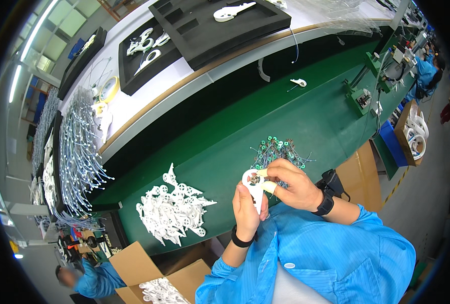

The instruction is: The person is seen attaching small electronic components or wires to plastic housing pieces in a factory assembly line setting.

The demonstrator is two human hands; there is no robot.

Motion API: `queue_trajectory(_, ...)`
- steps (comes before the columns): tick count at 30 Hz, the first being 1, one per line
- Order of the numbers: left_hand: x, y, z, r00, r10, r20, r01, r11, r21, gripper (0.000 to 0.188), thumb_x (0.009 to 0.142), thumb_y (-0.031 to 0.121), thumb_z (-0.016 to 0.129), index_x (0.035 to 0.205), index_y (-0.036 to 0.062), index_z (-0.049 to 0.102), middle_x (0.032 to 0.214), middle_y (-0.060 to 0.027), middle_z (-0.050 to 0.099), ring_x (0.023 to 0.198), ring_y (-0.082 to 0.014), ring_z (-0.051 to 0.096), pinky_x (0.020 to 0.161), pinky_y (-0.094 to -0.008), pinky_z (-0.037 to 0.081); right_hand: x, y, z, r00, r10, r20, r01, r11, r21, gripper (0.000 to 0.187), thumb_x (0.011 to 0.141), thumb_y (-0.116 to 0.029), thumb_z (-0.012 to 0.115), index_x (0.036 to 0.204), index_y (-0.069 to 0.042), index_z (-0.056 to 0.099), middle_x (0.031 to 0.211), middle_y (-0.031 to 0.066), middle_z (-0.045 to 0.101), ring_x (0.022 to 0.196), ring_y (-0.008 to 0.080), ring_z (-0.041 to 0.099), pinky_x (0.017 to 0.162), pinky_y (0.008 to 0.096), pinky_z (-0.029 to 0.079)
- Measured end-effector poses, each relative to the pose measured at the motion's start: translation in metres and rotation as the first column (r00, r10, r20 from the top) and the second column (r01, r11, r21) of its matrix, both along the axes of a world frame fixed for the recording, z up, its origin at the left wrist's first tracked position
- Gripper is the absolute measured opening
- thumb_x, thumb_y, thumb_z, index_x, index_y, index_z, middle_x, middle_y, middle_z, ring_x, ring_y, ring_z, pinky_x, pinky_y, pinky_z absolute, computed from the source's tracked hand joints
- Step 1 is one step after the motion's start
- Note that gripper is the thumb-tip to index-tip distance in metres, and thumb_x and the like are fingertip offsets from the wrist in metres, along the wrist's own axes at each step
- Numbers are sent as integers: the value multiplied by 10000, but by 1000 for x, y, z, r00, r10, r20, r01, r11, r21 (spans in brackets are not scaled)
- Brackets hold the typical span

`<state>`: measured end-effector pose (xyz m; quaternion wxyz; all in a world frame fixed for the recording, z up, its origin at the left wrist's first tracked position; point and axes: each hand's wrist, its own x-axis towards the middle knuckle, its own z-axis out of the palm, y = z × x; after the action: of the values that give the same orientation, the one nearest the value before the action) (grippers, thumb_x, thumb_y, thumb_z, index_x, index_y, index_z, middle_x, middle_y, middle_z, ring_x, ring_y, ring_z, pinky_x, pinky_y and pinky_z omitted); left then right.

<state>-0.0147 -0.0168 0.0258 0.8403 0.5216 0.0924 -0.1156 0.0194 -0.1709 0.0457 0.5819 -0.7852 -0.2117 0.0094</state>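
Note:
In front of my chest I hold a white plastic part (257, 195) with a round ring-shaped head and a tapering tail. A small brown and metallic piece sits in the ring's opening. My left hand (245, 215) is closed around the tail, its thumb along the side. At the ring's right edge, my right hand (298, 186) pinches with thumb and forefinger, both in pale finger cots. Just beyond my hands lies a heap of small green-and-brown round pieces with thin wires (274, 151), partly hidden by my right hand. To the left, a pile of similar white parts (170, 214) covers the green bench.
A raised shelf edge (184, 83) runs across the far side, carrying black foam trays (225, 30). Bundled wires (78, 152) hang at the left. An open cardboard box (134, 263) stands lower left. A green bench fixture (359, 96) is at right. Co-workers sit on both sides.

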Motion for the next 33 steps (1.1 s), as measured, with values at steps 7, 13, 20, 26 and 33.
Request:
queue_trajectory(7,-1,-3,2,998,-7,58,3,998,68,540,1020,482,226,1149,8,451,492,-21,412,335,-82,340,305,-220,277,8,-6,-2,993,29,113,-31,999,14,246,819,11,632,1064,23,618,983,127,566,862,250,576,742,315,484)
queue_trajectory(13,-3,-1,-9,999,2,50,-8,993,122,525,1032,430,260,1214,-9,482,545,5,467,400,-43,382,355,-192,299,16,2,0,949,128,287,-51,964,-261,296,733,52,609,1022,-12,614,943,106,552,862,289,544,769,365,457)
queue_trajectory(20,-4,-5,-21,986,101,134,-131,963,236,470,1036,403,277,1174,4,484,528,11,444,388,-47,371,344,-201,292,12,23,-23,947,9,322,63,975,-212,241,716,55,594,945,-20,603,875,113,562,828,301,547,746,374,456)
queue_trajectory(26,-3,6,-61,973,215,84,-229,947,224,371,1041,342,315,1121,28,497,563,23,451,412,-47,389,359,-206,295,18,48,-51,974,6,227,33,986,-166,236,696,65,572,919,-9,600,858,143,560,826,336,543,745,401,460)
queue_trajectory(33,-4,43,-80,981,158,-115,-129,966,226,435,1032,410,290,1005,36,512,522,12,428,364,-72,370,323,-230,278,27,72,-89,972,177,156,-135,959,-248,263,683,111,546,906,-10,617,870,133,580,840,336,558,747,404,464)
